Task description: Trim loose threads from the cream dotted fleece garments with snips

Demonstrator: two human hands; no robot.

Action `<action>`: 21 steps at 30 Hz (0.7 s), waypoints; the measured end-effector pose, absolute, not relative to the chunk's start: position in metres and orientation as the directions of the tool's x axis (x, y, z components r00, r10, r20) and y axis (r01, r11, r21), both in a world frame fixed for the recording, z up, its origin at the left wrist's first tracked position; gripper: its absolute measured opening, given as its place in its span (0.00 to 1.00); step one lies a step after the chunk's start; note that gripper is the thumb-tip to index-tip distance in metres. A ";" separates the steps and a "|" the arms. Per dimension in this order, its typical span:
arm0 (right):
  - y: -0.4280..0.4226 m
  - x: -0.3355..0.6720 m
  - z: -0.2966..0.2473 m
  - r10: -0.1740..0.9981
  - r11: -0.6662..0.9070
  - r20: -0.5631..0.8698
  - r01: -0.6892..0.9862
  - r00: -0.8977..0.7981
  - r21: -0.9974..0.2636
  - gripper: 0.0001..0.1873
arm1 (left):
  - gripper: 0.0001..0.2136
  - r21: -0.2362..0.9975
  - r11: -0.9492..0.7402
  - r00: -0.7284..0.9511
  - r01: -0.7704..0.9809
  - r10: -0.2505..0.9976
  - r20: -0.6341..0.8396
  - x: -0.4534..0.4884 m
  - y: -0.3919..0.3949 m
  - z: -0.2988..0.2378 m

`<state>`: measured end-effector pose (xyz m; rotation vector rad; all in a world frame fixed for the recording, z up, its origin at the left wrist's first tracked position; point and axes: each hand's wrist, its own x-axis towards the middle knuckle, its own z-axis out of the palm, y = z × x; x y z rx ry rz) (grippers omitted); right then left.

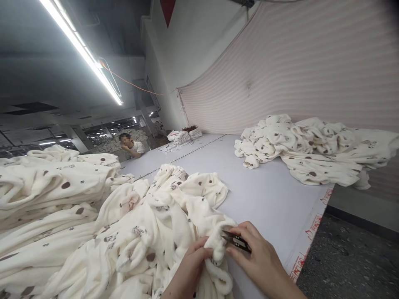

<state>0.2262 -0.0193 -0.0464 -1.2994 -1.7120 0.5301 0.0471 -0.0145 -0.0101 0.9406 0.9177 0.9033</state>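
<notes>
Thread snips (239, 241) with dark handles are in my right hand (260, 259), their blades against the edge of a cream fleece garment (215, 222). My left hand (195, 265) pinches a bunched edge of that same garment just left of the blades. Brown dots and small animal prints show on the soft fabric. The garment merges with a heap of like fabric (137, 245) spreading to the left, so its full outline cannot be made out.
Another pile of printed fleece (311, 149) lies at the table's right far side. A taller heap (56, 182) rises at left. White stacks (182, 136) stand on the far tabletop (258, 199). A seated person (134, 147) is beyond. Striped cloth (296, 62) hangs behind.
</notes>
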 end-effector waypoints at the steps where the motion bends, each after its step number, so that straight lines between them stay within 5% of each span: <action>1: -0.024 0.226 -0.044 0.915 0.383 0.393 0.511 -0.093 -0.770 0.10 | 0.12 0.924 0.310 0.341 -0.223 0.913 -0.224 0.047 -0.015 -0.010; 13: -0.023 0.222 -0.049 0.920 0.349 0.390 0.403 0.021 -0.846 0.12 | 0.14 0.938 0.297 0.432 -0.180 0.880 -0.196 0.040 -0.016 -0.017; 17: -0.022 0.224 -0.055 0.890 0.301 0.444 0.595 0.107 -0.745 0.16 | 0.09 0.964 -0.058 0.302 0.259 0.953 -0.024 0.036 -0.018 -0.019; 19: -0.023 0.224 -0.058 0.901 0.305 0.432 0.647 0.041 -0.699 0.13 | 0.07 0.805 -0.266 0.122 0.531 0.964 0.238 0.032 -0.021 -0.022; 21: -0.025 0.223 -0.057 0.928 0.324 0.368 0.618 -0.060 -0.716 0.09 | 0.08 0.711 -0.291 -0.021 0.640 0.919 0.394 0.028 -0.024 -0.024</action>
